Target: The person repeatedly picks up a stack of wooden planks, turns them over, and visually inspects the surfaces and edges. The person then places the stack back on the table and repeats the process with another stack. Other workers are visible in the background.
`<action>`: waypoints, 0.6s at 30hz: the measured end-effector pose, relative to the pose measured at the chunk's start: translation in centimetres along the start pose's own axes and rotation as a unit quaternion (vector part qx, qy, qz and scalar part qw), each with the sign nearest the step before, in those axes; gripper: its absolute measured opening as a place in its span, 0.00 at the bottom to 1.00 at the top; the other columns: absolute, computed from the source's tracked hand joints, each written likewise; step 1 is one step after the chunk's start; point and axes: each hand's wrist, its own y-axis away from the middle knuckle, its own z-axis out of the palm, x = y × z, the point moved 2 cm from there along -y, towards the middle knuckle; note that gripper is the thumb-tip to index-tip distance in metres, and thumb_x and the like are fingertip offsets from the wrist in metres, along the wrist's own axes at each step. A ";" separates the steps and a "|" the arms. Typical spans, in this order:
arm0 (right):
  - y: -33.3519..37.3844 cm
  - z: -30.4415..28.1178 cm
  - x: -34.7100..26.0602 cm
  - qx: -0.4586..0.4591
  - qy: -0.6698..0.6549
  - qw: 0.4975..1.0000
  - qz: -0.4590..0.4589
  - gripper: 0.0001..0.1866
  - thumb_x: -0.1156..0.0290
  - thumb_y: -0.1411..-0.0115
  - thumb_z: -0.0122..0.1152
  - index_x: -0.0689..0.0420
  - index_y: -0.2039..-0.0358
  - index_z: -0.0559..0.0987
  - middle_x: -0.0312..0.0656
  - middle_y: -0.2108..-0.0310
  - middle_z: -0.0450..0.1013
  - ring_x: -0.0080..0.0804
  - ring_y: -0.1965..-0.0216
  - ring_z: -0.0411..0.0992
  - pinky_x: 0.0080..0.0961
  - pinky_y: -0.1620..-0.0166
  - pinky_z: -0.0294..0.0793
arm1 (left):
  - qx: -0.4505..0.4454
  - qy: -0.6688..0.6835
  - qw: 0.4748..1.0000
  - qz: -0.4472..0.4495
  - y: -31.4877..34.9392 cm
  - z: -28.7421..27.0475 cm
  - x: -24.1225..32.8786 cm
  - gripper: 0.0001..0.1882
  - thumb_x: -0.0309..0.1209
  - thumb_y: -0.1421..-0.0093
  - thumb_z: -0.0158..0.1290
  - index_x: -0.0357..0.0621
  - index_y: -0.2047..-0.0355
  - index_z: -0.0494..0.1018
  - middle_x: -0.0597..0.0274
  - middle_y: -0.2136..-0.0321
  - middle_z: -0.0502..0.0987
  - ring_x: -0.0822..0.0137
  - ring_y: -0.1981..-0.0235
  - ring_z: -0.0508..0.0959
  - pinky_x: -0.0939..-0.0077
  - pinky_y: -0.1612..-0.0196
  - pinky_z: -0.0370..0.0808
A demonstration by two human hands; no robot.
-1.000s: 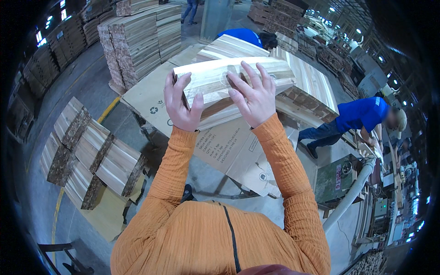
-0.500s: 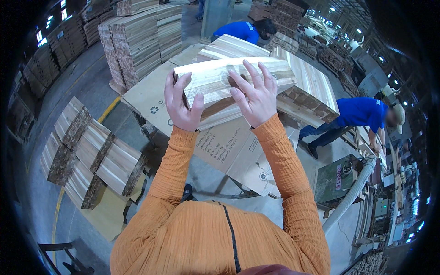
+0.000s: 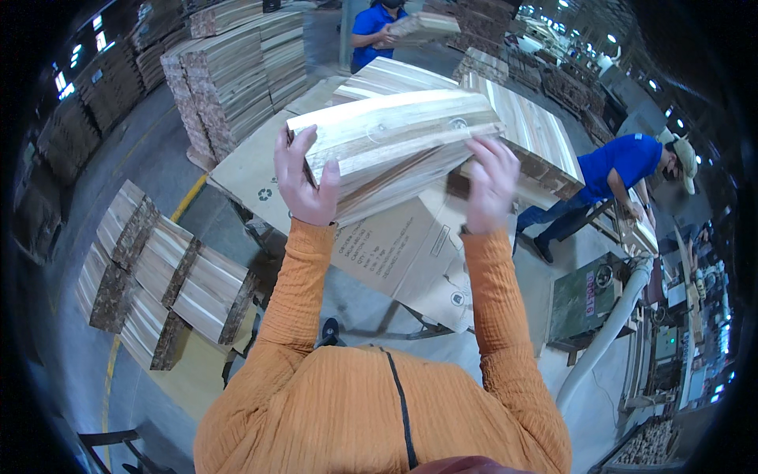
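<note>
A laminated wooden board (image 3: 395, 118) with striped grain is held tilted in front of me, above a cardboard-covered table. My left hand (image 3: 309, 183) grips its left end, thumb on the upper face and fingers around the end edge. At the board's right corner is my right hand (image 3: 491, 183), smeared by motion; its fingers lie at the edge, and I cannot make out whether they grip. Round marks show on the board's upper face. Behind it and to the right, more boards lie in a stack (image 3: 537, 130) on the table, partly hidden by the held one.
Cardboard (image 3: 395, 249) covers the tabletop. Boards lie in stacks (image 3: 170, 272) low at my left, and a tall pile (image 3: 237, 75) stands behind. One co-worker in blue (image 3: 369, 31) carries a board; another (image 3: 624, 170) bends at the right, near a green machine (image 3: 588, 304) with a hose.
My right hand has slid off the board's upper face toward its right corner. My left hand keeps its grip. The far co-worker has straightened up with a board in hand.
</note>
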 end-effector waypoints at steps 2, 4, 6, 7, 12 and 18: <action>3.0 -3.5 2.3 0.044 -0.054 0.996 0.048 0.08 0.75 0.49 0.44 0.62 0.78 0.73 0.43 0.74 0.71 0.37 0.67 0.68 0.29 0.59 0.67 | -0.006 0.002 1.000 -0.001 -0.1 0.0 -0.4 0.24 0.39 0.49 0.51 0.39 0.54 0.70 0.42 0.49 0.64 0.51 0.50 0.68 0.61 0.47 0.64; 7.5 -6.8 6.0 0.108 -0.077 0.976 0.175 0.11 0.74 0.45 0.44 0.62 0.81 0.70 0.40 0.81 0.66 0.28 0.77 0.65 0.23 0.71 0.65 | 0.001 0.005 1.000 0.010 -0.4 0.6 -0.4 0.22 0.36 0.47 0.49 0.37 0.53 0.69 0.45 0.52 0.67 0.55 0.51 0.69 0.63 0.47 0.63; 12.1 -10.6 9.4 0.105 0.064 0.950 0.289 0.16 0.68 0.39 0.48 0.61 0.82 0.69 0.37 0.84 0.65 0.23 0.80 0.62 0.22 0.74 0.62 | 0.001 0.023 0.999 0.031 -0.5 1.0 -1.1 0.21 0.34 0.46 0.47 0.36 0.54 0.68 0.47 0.53 0.69 0.56 0.52 0.69 0.64 0.46 0.62; 14.7 -12.5 10.9 0.117 0.073 0.933 0.333 0.18 0.65 0.39 0.49 0.61 0.83 0.68 0.36 0.85 0.64 0.20 0.81 0.61 0.21 0.75 0.61 | -0.003 0.048 0.998 0.033 -0.7 1.1 -1.1 0.20 0.33 0.46 0.46 0.35 0.54 0.68 0.49 0.54 0.70 0.57 0.52 0.69 0.65 0.46 0.61; 27.0 -17.8 11.2 0.127 0.040 0.880 0.455 0.12 0.75 0.42 0.52 0.58 0.57 0.75 0.33 0.72 0.68 0.16 0.78 0.60 0.16 0.73 0.63 | 0.019 0.038 0.999 0.006 -0.5 0.9 -0.5 0.22 0.35 0.43 0.42 0.32 0.53 0.67 0.50 0.55 0.71 0.58 0.51 0.68 0.64 0.46 0.61; 35.9 -14.0 10.4 -0.049 0.017 0.793 0.606 0.32 0.68 0.55 0.66 0.56 0.47 0.70 0.35 0.64 0.70 0.22 0.68 0.66 0.20 0.64 0.69 | 0.010 0.087 0.995 -0.036 -0.4 1.6 -0.4 0.22 0.33 0.44 0.40 0.32 0.52 0.66 0.49 0.53 0.69 0.58 0.49 0.67 0.63 0.45 0.60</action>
